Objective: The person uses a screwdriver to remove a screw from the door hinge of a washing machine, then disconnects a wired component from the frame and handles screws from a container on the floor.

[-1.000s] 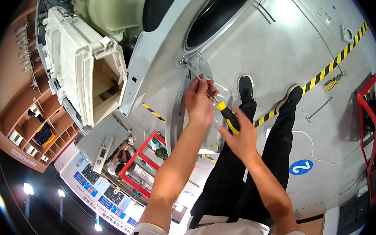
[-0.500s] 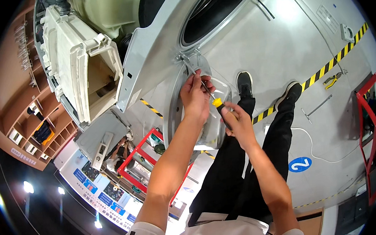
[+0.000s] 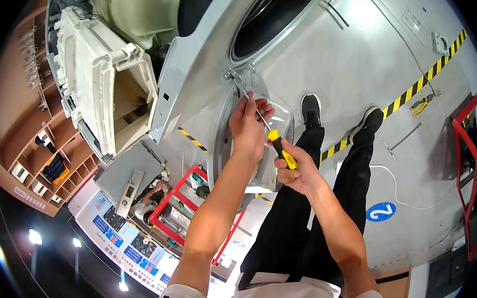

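A yellow-and-black screwdriver [image 3: 281, 149] slants from my grip up to a metal hinge [image 3: 249, 80] below the round door opening in a grey front panel [image 3: 200, 75]. My left hand [image 3: 250, 125] is closed around the screwdriver's shaft near the hinge. My right hand [image 3: 298, 168] grips the handle lower down. A silver washing machine door with a clear glass bowl [image 3: 272, 119] hangs from the hinge, partly behind my hands; the screwdriver's tip is too small to make out clearly against the hinge.
A cream plastic drawer housing [image 3: 106, 86] is at upper left. Pliers [image 3: 421, 105], a T-handle tool [image 3: 404, 140] and a white cable [image 3: 395, 183] lie on the floor. Red frames [image 3: 468, 157] stand at right and lower left, near another person [image 3: 146, 204]. Wooden shelves [image 3: 36, 150] are at far left.
My right hand has come up onto the screwdriver handle and shifted its grip lower along it. The screwdriver and my left hand have moved only slightly.
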Motion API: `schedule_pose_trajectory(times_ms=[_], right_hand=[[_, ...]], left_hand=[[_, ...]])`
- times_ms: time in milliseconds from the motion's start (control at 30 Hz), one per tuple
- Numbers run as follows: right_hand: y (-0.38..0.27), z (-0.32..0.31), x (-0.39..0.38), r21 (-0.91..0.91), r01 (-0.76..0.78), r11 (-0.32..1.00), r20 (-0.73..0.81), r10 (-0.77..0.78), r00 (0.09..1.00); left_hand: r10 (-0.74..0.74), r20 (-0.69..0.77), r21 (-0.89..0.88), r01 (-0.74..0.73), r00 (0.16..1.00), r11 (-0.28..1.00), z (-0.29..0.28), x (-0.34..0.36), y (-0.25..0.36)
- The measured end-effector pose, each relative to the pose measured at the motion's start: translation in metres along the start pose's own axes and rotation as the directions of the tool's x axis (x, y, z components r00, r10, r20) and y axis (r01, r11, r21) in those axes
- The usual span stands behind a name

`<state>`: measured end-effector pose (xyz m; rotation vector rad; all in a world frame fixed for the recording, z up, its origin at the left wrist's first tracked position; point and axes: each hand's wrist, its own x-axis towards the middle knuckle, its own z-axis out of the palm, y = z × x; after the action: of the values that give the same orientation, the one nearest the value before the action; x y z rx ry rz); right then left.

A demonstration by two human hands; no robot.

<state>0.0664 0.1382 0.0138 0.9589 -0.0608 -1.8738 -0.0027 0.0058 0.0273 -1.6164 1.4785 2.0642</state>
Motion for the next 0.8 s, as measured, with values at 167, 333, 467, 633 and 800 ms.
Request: schedule_pose_trajectory(times_ms=[167,333,467,633,800], right_hand=[[0.008,0.007,0.005,-0.273,0.075,0.959,-0.111,-0.109,0.988],[0.022,0.022,-0.008,-0.893,0.178,-0.413,0.449,-0.824,0.345],[0.028,0.021,0.004,-0.866,0.005,-0.501,0.461,-0.792,0.4],[0.033,0.006,0.02,-0.914,0.128,-0.386,0.404,-0.831,0.381],[0.041,0.015,0.021,-0.912,0.314,0.263,-0.003,-0.771,0.637]], left_hand=[[-0.012,0.03,-0.034,0.013,0.999,0.999,-0.001,0.004,0.009],[-0.025,-0.004,-0.101,0.025,1.0,0.995,-0.001,0.004,0.006],[-0.01,0.003,-0.077,0.01,1.0,0.997,0.002,0.004,0.005],[0.023,-0.013,-0.014,-0.023,1.0,1.0,0.004,0.0,0.003],[0.022,0.03,0.157,-0.027,0.999,0.987,-0.004,-0.017,0.012]])
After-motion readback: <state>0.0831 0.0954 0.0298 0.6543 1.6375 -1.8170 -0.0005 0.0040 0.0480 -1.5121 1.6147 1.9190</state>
